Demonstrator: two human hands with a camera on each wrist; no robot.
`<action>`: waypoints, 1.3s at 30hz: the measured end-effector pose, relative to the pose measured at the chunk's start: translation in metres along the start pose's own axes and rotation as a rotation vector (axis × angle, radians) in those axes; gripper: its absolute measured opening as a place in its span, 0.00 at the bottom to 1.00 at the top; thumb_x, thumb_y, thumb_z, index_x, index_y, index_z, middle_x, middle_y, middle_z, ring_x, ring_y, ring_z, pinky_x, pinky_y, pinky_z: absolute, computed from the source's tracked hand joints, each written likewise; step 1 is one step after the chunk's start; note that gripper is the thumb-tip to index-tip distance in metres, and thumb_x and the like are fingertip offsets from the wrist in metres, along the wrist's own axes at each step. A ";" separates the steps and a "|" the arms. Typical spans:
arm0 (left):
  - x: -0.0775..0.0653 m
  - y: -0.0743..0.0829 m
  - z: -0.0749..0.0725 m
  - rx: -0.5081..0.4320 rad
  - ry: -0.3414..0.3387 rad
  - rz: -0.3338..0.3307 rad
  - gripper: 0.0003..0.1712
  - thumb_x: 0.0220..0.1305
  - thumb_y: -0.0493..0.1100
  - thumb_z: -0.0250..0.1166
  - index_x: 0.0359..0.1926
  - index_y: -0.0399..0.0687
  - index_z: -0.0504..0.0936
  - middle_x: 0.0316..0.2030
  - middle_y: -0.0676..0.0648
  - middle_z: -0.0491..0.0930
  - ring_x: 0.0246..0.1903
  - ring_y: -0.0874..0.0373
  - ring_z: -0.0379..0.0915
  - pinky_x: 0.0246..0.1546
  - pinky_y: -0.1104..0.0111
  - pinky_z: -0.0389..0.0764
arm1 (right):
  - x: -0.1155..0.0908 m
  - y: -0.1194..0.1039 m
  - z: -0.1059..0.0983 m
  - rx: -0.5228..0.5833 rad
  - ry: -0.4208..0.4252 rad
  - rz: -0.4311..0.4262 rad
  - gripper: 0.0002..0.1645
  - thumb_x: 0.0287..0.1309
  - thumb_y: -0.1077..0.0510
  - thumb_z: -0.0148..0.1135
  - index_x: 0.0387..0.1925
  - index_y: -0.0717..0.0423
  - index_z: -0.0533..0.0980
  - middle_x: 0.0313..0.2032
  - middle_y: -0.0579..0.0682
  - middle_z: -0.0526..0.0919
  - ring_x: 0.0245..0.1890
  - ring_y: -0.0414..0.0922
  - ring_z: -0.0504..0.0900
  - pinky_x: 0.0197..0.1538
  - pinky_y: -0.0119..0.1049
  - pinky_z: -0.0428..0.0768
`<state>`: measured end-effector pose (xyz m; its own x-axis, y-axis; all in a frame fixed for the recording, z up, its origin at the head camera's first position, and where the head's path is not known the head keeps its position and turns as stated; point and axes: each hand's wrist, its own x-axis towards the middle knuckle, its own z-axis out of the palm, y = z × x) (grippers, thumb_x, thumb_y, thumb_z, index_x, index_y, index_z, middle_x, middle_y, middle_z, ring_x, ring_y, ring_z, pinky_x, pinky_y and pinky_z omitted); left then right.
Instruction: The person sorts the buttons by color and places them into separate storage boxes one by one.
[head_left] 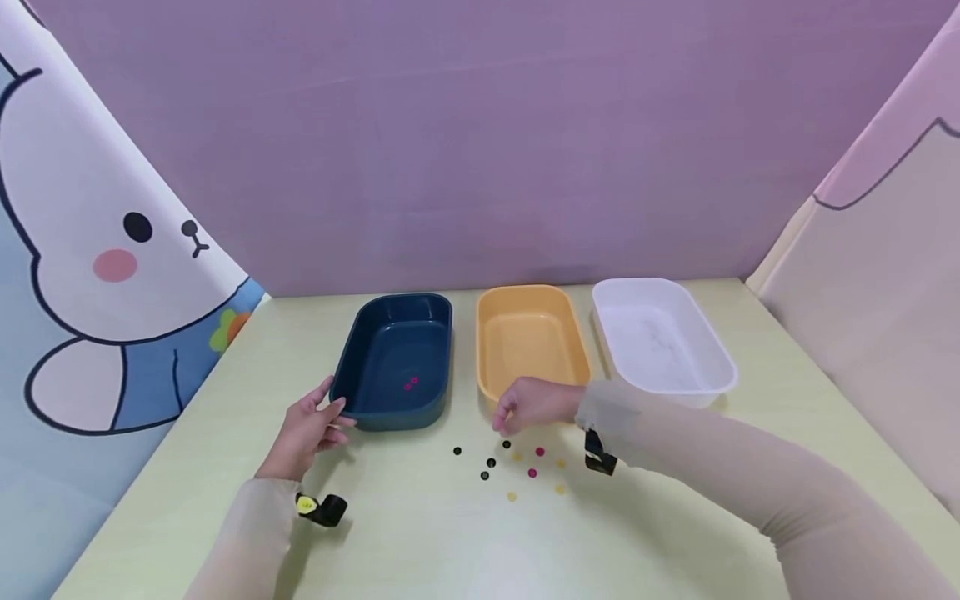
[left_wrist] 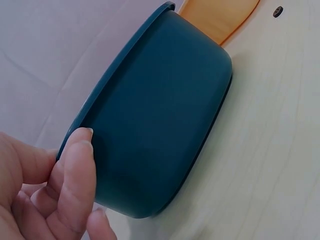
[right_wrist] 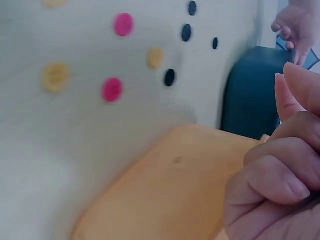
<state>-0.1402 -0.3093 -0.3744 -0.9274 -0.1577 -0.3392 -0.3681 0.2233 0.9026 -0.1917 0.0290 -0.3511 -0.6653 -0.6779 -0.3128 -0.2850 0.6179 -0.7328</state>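
My left hand (head_left: pixel 300 433) pinches the rim of a dark blue plastic tray (head_left: pixel 382 350) at its near left corner. Two small pink buttons (head_left: pixel 414 380) lie inside that tray. In the left wrist view the tray's outer wall (left_wrist: pixel 155 105) fills the middle, beside my curled fingers (left_wrist: pixel 75 185). My right hand (head_left: pixel 536 402) hovers over the near edge of an orange-yellow tray (head_left: pixel 532 333). Its thumb and index fingertips come close together and the other fingers (right_wrist: pixel 270 180) curl; I cannot tell whether a button is between the tips.
Below the trays, loose buttons lie scattered on the pale table (head_left: pixel 420 542): black ones (head_left: pixel 491 462), pink ones (head_left: pixel 540 452) and yellow ones (head_left: pixel 512 497). A white tray (head_left: pixel 660 333) stands at the right. Cloth walls (head_left: pixel 480 167) enclose the table's back and sides.
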 end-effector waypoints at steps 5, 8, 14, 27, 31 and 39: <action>0.000 -0.001 -0.001 -0.001 0.001 0.010 0.36 0.75 0.43 0.49 0.76 0.50 0.42 0.23 0.56 0.82 0.15 0.63 0.75 0.26 0.72 0.75 | -0.009 0.010 0.002 0.003 0.012 0.008 0.04 0.54 0.65 0.66 0.34 0.60 0.83 0.38 0.46 0.85 0.42 0.39 0.79 0.57 0.45 0.71; 0.000 -0.001 -0.001 -0.009 -0.012 0.016 0.36 0.75 0.43 0.49 0.76 0.49 0.41 0.23 0.56 0.82 0.15 0.64 0.75 0.26 0.73 0.75 | -0.014 0.014 0.007 0.016 0.027 0.008 0.04 0.53 0.65 0.66 0.33 0.60 0.83 0.37 0.46 0.85 0.37 0.38 0.78 0.56 0.45 0.71; 0.004 0.000 -0.003 -0.004 -0.035 0.021 0.37 0.75 0.44 0.49 0.76 0.49 0.40 0.22 0.57 0.82 0.15 0.65 0.75 0.24 0.73 0.71 | -0.019 0.022 0.022 0.059 0.045 -0.007 0.05 0.51 0.67 0.67 0.33 0.60 0.84 0.38 0.47 0.85 0.25 0.37 0.74 0.39 0.33 0.72; 0.008 -0.001 -0.001 -0.010 -0.028 0.008 0.37 0.75 0.43 0.49 0.76 0.49 0.40 0.21 0.57 0.82 0.15 0.65 0.75 0.23 0.71 0.67 | -0.020 0.041 0.040 0.048 0.093 0.025 0.09 0.45 0.70 0.68 0.30 0.57 0.83 0.29 0.45 0.84 0.28 0.39 0.74 0.34 0.31 0.73; 0.008 0.000 0.001 -0.009 -0.022 0.005 0.37 0.75 0.43 0.48 0.76 0.48 0.40 0.21 0.57 0.82 0.15 0.64 0.75 0.23 0.71 0.67 | -0.023 0.049 0.040 0.054 0.092 0.015 0.09 0.44 0.69 0.69 0.29 0.55 0.83 0.32 0.42 0.82 0.33 0.40 0.74 0.40 0.36 0.74; 0.003 -0.003 -0.001 -0.008 -0.020 -0.003 0.37 0.75 0.43 0.48 0.76 0.49 0.40 0.21 0.58 0.82 0.15 0.65 0.75 0.24 0.71 0.67 | -0.027 0.056 0.046 0.125 0.071 0.044 0.10 0.40 0.71 0.69 0.27 0.56 0.81 0.28 0.42 0.81 0.29 0.41 0.74 0.36 0.35 0.73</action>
<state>-0.1414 -0.3113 -0.3778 -0.9273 -0.1391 -0.3475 -0.3708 0.2149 0.9035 -0.1584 0.0636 -0.4115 -0.7238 -0.6183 -0.3063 -0.1689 0.5892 -0.7901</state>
